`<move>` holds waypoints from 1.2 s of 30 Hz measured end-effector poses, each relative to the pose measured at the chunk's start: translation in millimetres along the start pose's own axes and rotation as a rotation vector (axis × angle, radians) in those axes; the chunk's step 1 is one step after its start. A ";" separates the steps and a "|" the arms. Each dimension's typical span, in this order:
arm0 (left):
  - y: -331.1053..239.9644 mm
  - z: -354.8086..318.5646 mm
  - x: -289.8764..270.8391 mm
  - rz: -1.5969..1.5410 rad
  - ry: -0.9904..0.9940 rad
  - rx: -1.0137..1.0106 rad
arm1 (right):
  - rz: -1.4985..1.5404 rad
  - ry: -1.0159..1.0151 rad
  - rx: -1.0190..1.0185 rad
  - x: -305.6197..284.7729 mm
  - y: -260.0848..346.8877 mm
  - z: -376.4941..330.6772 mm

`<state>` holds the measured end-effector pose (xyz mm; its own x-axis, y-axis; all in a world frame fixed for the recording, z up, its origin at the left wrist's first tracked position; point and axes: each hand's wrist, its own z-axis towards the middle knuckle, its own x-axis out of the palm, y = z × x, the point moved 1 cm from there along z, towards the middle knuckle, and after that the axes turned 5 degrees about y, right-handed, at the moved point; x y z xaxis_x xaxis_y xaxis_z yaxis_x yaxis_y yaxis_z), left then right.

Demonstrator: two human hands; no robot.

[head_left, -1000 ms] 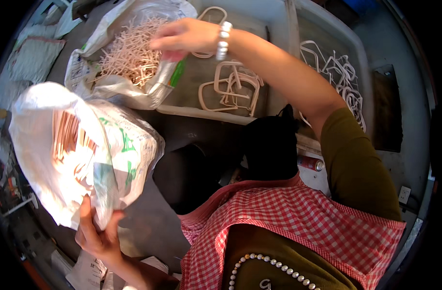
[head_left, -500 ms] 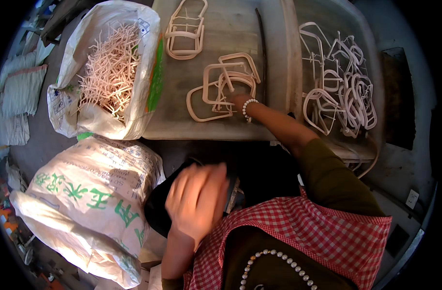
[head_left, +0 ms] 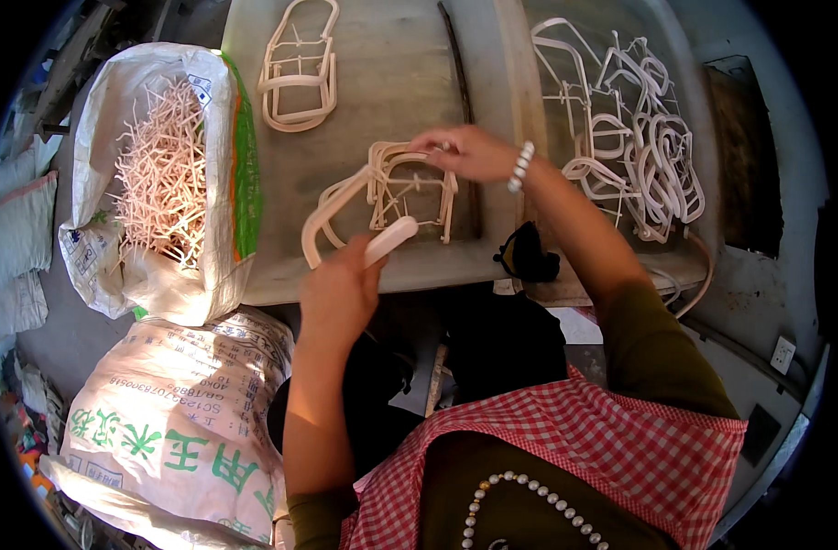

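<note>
My left hand (head_left: 338,286) grips the near end of a cream plastic frame (head_left: 332,206) at the front edge of the grey worktable (head_left: 391,55). My right hand (head_left: 460,151), with a bead bracelet on the wrist, pinches the top of a small stack of the same frames (head_left: 410,183) lying in the middle of the table. Another stack of cream frames (head_left: 300,69) rests farther back on the table.
An open white sack (head_left: 217,110) of thin cream plastic offcuts stands at the left. A closed printed sack (head_left: 176,412) lies below it. A tangled heap of cream frames (head_left: 634,137) fills the table's right part. A black object (head_left: 527,255) sits at the table's front edge.
My left hand has risen from near my lap to the table's front edge and closed on a frame. My right hand stays at the middle stack.
</note>
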<state>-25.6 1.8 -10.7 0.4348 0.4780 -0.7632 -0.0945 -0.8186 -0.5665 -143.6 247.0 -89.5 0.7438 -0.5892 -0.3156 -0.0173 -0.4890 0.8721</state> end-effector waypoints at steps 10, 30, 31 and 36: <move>26.9 -3.8 -47.1 -0.631 0.034 -0.342 | -0.830 0.080 -0.141 21.5 -109.2 57.7; 33.0 -7.0 -72.0 -1.752 -0.178 -0.206 | 1.319 -0.454 -0.051 -103.1 50.7 61.2; 36.4 -8.5 -72.9 -1.801 -0.180 -0.194 | 1.291 -0.380 -0.098 -100.0 59.2 55.6; 63.6 -24.5 -83.5 -1.969 -0.235 -0.056 | 1.109 0.023 -0.282 -60.9 118.0 9.4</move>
<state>-46.0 -98.0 24.6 -0.2212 0.5959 0.7720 0.3086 0.7937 -0.5242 -197.3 219.2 29.1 0.4245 -0.5927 0.6845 -0.5231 0.4565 0.7197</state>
